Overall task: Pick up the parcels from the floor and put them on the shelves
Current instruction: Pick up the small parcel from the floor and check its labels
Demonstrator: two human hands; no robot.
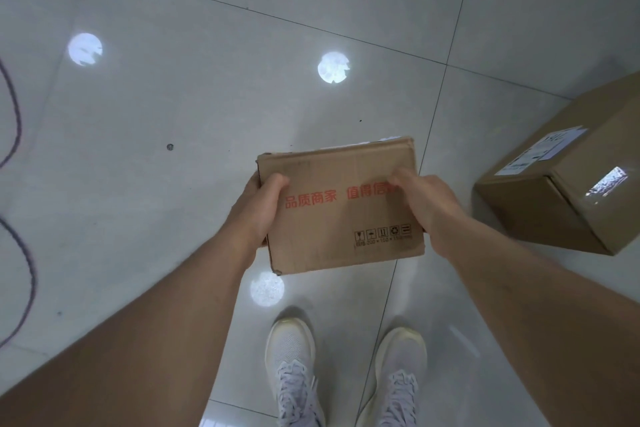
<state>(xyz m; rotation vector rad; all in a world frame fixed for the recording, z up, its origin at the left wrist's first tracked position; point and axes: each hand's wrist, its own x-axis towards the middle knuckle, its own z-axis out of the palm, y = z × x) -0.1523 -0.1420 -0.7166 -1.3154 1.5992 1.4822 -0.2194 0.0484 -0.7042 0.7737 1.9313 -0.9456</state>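
**One parcel in hand, one on the floor, shelves out of sight**

I have the small cardboard parcel (341,204) held between both hands, out in front of the body and above the white shoes (348,378). It appears clear of the tiled floor (173,107), though from straight above I cannot be sure how high it sits. The left hand (261,208) is wrapped around the parcel's left edge, thumb over the top face and fingers tucked underneath. The right hand (424,204) is closed over the right edge, its fingers curled onto the top face and covering the end of the red printed line. Both grips look firm and the parcel rides roughly level, printed face up.

My reading is that the pick-up for this parcel is done and the carry to the shelves is what remains for it. No shelf shows anywhere in view, so I cannot say how far off it is or which way to turn.

A larger taped box (568,177) with a white label lies on the floor to the right, apart from the held parcel; it is not yet collected. A dark cable (20,253) loops along the left side, something I would step around.
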